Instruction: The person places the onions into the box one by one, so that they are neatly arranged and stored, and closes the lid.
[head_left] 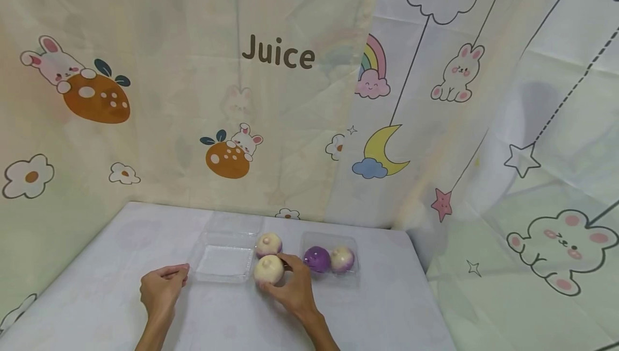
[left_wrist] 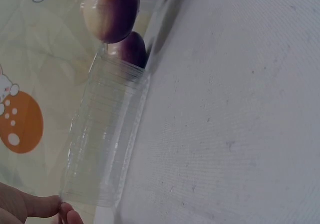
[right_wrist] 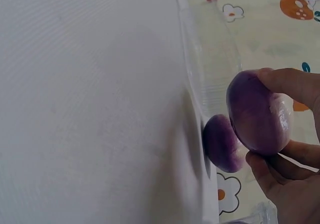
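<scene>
My right hand (head_left: 295, 286) grips a round cream-and-purple turnip-like ball (head_left: 268, 270) between thumb and fingers. In the right wrist view this ball (right_wrist: 257, 111) is held up off the white tabletop. Behind it, a second cream-and-purple ball (head_left: 268, 244) rests beside the right side of an opened clear plastic box (head_left: 223, 279). That box holds nothing, and its lid (head_left: 234, 224) lies folded back toward the wall. On the box's left side, my left hand (head_left: 162, 289) pinches the rim between thumb and fingers, as the left wrist view shows.
To the right stands another clear plastic box (head_left: 355, 278), with a deep purple ball (head_left: 317, 259) and a cream-and-purple ball (head_left: 342, 258) in it. A printed cloth curtain (head_left: 290, 104) hangs along the back edge of the table (head_left: 232, 319).
</scene>
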A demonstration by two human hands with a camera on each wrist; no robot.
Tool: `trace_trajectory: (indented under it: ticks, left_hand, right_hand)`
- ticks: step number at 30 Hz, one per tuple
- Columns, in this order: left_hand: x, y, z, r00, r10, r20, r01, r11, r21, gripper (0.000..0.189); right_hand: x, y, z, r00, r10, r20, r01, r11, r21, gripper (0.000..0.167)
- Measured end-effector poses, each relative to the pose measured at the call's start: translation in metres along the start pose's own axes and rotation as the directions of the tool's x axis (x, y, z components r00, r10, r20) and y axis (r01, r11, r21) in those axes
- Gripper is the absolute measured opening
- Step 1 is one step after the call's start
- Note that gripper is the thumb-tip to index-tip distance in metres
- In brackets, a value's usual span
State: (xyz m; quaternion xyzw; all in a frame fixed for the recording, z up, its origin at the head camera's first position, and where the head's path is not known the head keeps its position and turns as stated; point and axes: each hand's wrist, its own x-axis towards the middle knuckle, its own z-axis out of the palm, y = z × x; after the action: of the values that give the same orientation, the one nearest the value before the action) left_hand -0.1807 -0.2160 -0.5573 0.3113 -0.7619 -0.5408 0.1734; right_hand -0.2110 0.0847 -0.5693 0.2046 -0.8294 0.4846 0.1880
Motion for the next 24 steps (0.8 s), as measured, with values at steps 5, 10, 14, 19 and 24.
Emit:
trace_trajectory:
  ticks: [5, 10, 14, 19, 24]
  left_hand:
    - [0.001, 0.000, 0.001, 1.000, -0.001, -0.005, 0.001, 1.000, -0.003, 0.023]
    - [0.000, 0.001, 0.001, 1.000, -0.001, -0.004, 0.001, 1.000, -0.003, 0.023]
    - [0.001, 0.002, 0.001, 1.000, -0.002, 0.002, 0.002, 1.000, -0.002, 0.023]
    - [0.002, 0.004, -0.001, 1.000, -0.002, -0.001, 0.002, 1.000, 0.001, 0.023]
    - [0.001, 0.003, -0.002, 1.000, -0.014, 0.007, 0.014, 1.000, 0.000, 0.023]
  right_hand:
    - [0.003, -0.001, -0.002, 0.998, 0.062, 0.020, -0.063, 0.997, 0.042, 0.073]
    - [0.006, -0.003, -0.006, 0.989, 0.139, 0.058, -0.144, 0.985, 0.090, 0.077]
    - [0.010, -0.005, -0.007, 0.984, 0.163, 0.077, -0.172, 0.976, 0.131, 0.076]
    - [0.014, -0.008, -0.006, 0.984, 0.151, 0.095, -0.165, 0.972, 0.169, 0.073]
    - [0.015, -0.011, -0.004, 0.981, 0.162, 0.105, -0.179, 0.967, 0.181, 0.073]
